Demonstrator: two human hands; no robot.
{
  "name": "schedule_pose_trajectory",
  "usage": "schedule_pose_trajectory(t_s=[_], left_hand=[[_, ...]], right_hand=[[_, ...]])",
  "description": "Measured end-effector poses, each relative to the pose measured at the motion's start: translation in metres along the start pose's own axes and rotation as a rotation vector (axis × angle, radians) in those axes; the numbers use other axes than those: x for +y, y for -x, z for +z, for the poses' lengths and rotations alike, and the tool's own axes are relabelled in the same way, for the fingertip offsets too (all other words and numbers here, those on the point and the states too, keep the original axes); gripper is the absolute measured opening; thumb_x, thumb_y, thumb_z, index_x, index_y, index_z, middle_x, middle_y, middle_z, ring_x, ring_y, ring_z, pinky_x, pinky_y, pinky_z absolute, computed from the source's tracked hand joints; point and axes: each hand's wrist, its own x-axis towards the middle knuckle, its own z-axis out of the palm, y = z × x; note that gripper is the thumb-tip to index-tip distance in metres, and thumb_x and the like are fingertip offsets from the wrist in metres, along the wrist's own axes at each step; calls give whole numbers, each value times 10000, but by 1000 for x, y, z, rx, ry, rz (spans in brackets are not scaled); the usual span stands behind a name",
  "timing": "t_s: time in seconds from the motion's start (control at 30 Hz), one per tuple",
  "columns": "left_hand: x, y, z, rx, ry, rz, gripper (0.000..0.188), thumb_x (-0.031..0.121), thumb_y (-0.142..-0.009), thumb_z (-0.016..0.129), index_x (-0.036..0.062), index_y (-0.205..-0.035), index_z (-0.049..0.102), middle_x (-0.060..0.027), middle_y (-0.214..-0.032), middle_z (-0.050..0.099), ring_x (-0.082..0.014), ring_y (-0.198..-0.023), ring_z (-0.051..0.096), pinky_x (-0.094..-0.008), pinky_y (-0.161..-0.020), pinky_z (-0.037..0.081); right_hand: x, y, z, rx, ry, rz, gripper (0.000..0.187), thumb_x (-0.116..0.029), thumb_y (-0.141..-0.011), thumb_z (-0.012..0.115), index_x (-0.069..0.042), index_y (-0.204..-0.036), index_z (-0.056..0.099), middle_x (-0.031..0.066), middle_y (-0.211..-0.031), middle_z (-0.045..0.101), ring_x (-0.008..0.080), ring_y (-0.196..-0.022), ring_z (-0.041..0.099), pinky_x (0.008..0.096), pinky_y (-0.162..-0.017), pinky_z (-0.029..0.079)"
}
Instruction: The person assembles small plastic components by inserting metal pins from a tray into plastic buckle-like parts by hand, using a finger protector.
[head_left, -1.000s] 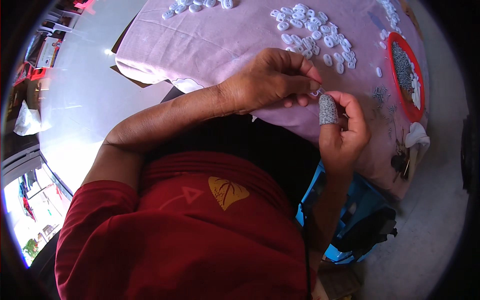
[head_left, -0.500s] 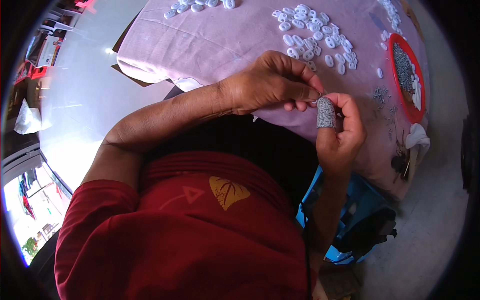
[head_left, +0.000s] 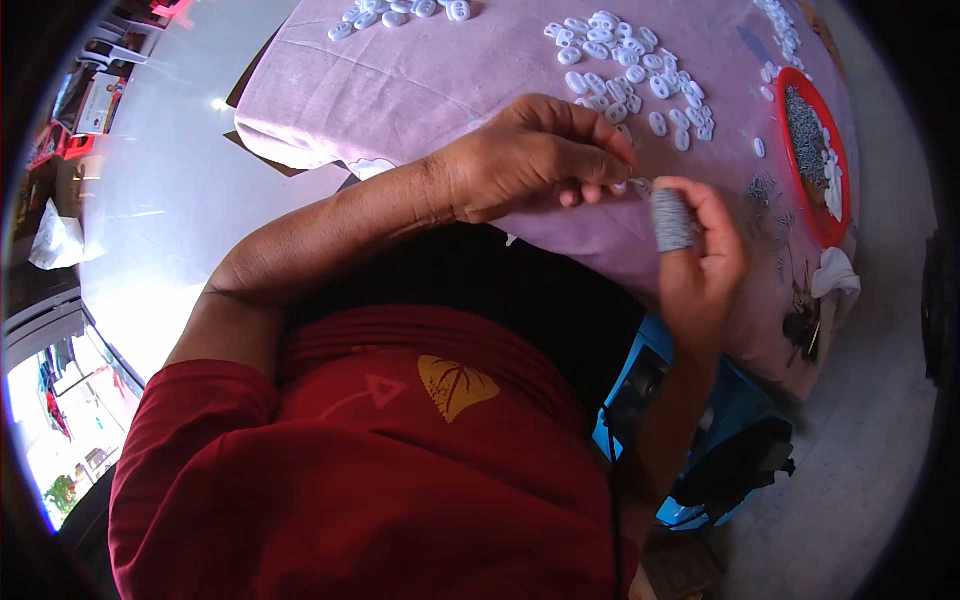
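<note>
My left hand [head_left: 550,160] reaches in over the near edge of the cloth. Its thumb and fingers pinch a small white piece [head_left: 619,188], of which only a bit shows at the fingertips. Just to the right, my right hand [head_left: 705,235] is closed with thumb and forefinger together. A grey wrapping [head_left: 672,220] covers its thumb. Something thin and pale shows in the narrow gap between the two hands; I cannot make out what the right fingertips hold. Beyond the hands lies a loose pile of white oval pieces with holes [head_left: 635,73].
A pink cloth [head_left: 450,70] covers the table. At its right a red tray [head_left: 836,232] holds small grey metal parts and white pieces. Loose metal parts [head_left: 762,190] lie beside it, and more white ovals [head_left: 397,12] at the far left. Below right stands something blue [head_left: 735,385].
My right hand has drawn away to the right, opening a small gap between the hands. The left hand has shifted slightly left and stays pinched.
</note>
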Motion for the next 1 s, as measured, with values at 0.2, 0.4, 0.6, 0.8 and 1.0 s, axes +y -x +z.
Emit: schedule_pose_trajectory(t_s=[0.2,0.4,0.6,0.8,1.0], left_hand=[[0,1,-1,79,110,8,192,70,-915,625,13,-1099,631,-48,-905,680,-54,-716,599,-168,-606,449],[-4,-1,2,46,3,60,175,63,-914,628,7,-1080,634,-49,-898,673,-56,-727,599,-176,-606,460],[-7,-1,2,43,-39,104,156,58,-915,629,6,-1062,638,-32,-891,665,-52,-725,593,-178,-606,466],[-11,0,10,42,-68,158,138,60,-912,638,16,-1043,642,-24,-881,657,-51,-730,588,-184,-616,471],[-16,-3,11,43,-74,183,125,51,-912,641,7,-1029,637,-21,-877,649,-54,-743,582,-183,-644,475]], right_hand=[[-4,-6,-7,-50,422,7,240,-73,-858,636,-25,-1092,657,125,-906,641,266,-793,618,377,-709,487],[-12,-9,-1,-152,531,-66,304,8,-774,586,-29,-1068,653,162,-911,614,346,-871,605,433,-778,476],[-6,-1,-3,-111,455,5,268,26,-772,594,-8,-1033,641,163,-922,636,326,-867,622,412,-783,492],[-11,10,3,133,-89,200,199,3,-884,634,49,-1076,653,55,-973,677,100,-890,612,242,-800,496],[-8,18,0,148,-460,507,224,31,-877,619,51,-1098,656,51,-980,672,96,-879,607,207,-791,482]])
